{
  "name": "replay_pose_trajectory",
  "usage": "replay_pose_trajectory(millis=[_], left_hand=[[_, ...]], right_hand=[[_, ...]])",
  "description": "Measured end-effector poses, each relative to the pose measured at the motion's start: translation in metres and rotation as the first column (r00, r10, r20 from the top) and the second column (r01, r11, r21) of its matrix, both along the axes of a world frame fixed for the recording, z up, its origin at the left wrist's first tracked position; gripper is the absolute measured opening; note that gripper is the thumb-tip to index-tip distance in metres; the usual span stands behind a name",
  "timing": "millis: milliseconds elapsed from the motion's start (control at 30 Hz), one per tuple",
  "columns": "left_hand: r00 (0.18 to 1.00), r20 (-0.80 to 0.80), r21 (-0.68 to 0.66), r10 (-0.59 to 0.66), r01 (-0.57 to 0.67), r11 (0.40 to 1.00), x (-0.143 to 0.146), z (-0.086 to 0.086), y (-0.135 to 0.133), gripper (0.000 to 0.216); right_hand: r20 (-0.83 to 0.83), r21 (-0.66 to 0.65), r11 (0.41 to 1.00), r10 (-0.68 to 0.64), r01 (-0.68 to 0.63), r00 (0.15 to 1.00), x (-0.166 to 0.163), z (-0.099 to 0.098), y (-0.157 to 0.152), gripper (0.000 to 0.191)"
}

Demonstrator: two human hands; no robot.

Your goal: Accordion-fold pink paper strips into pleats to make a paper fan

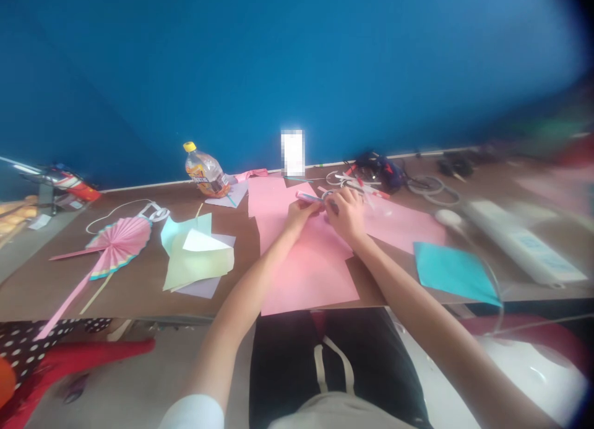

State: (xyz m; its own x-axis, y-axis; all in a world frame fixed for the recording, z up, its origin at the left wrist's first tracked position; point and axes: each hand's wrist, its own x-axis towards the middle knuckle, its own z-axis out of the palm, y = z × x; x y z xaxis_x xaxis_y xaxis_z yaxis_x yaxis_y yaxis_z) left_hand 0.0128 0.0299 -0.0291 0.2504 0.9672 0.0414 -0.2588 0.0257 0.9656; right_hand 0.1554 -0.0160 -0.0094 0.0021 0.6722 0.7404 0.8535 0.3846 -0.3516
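Observation:
Over the pink paper sheets (306, 280) in the middle of the table, my left hand (301, 213) is closed on a narrow folded pink paper (307, 197) with a bluish edge. My right hand (347, 212) is curled at the paper's right end, its fingertips pinching there; the fingers partly hide that end. Another pink sheet (403, 221) reaches out to the right. At the left lies a pleated pink paper fan (121, 240) with a blue and yellow rim and long pink strips.
Light green and white papers (199, 265) lie left of centre. A tilted plastic bottle (206, 174) with a yellow cap stands behind them. To the right are a teal sheet (455, 271), a white power strip (524, 243) and cables (431, 187). A blue wall (297, 64) closes the back.

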Motion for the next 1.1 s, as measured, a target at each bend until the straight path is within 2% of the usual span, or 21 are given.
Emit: replay_pose_trajectory(millis=[100, 433, 700, 867, 1100], left_hand=[[0.999, 0.048, -0.026, 0.013, -0.012, 1.0, -0.001, -0.001, 0.002, 0.033], [0.996, 0.081, -0.023, -0.029, 0.031, 0.999, -0.003, -0.004, 0.005, 0.033], [1.0, 0.003, 0.031, 0.007, -0.007, 0.999, 0.0, -0.003, 0.0, 0.038], [1.0, -0.014, 0.06, 0.009, -0.008, 0.998, 0.003, -0.006, 0.0, 0.039], [0.996, -0.076, 0.107, 0.037, -0.029, 0.994, 0.003, -0.012, 0.004, 0.035]], right_hand=[[0.066, -0.004, 0.998, 0.065, -0.065, 0.996, -0.001, 0.001, -0.001, 0.019], [0.123, -0.017, 0.999, 0.049, -0.047, 0.991, -0.004, -0.004, 0.001, 0.025], [0.036, -0.009, 0.995, 0.096, -0.096, 0.995, -0.005, -0.009, 0.006, 0.02], [0.065, -0.011, 0.999, 0.048, -0.047, 0.997, -0.008, -0.009, 0.007, 0.018], [0.125, -0.073, 0.993, -0.086, 0.096, 0.988, -0.012, -0.007, 0.006, 0.014]])
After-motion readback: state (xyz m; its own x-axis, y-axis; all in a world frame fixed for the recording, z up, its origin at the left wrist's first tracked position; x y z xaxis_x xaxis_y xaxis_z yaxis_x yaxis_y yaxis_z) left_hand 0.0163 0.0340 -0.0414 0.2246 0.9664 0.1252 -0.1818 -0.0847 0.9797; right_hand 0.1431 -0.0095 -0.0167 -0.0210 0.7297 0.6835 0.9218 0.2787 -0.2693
